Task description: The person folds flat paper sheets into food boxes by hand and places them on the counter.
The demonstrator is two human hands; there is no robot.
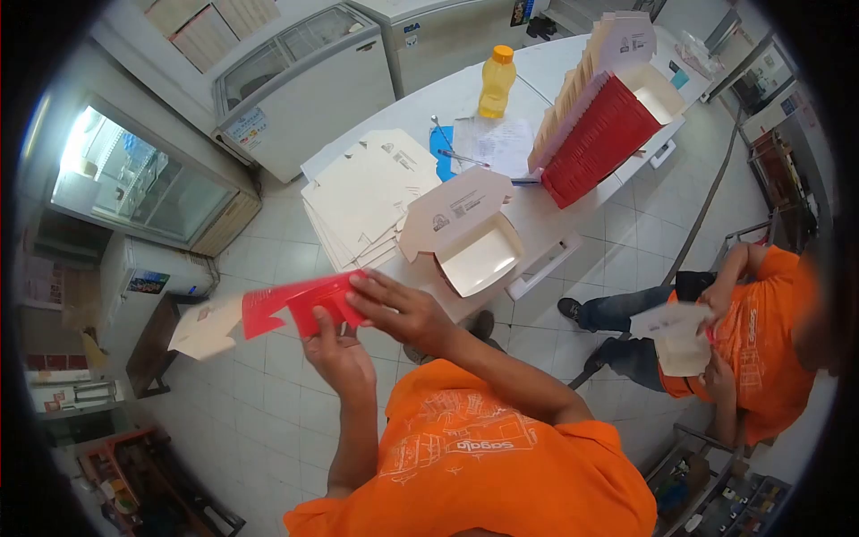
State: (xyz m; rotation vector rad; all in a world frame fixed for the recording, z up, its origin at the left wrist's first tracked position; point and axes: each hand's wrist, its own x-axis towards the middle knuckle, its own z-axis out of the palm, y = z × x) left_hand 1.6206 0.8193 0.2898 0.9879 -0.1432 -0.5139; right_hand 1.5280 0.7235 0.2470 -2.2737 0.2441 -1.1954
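A partly folded cardboard food box (273, 309), red on the outside with a cream lid flap, is held up in front of my body, left of the table. My left hand (344, 362) grips its red end from below, thumb up against the folded panel. Fingers of my right hand (407, 313) press over the same red end from above. Just beyond my hands, an assembled box (483, 255) with its lid raised sits at the table's near edge. Beside it lies a stack of flat cream box blanks (367, 192).
A tall row of nested red boxes (599, 139) stands on the white table (429, 121) at the right. Near it are a yellow bottle (497, 82), papers (492, 143) and a pen (465, 159). A co-worker (752, 340) at the right holds another box (680, 345). Freezers (309, 98) line the back.
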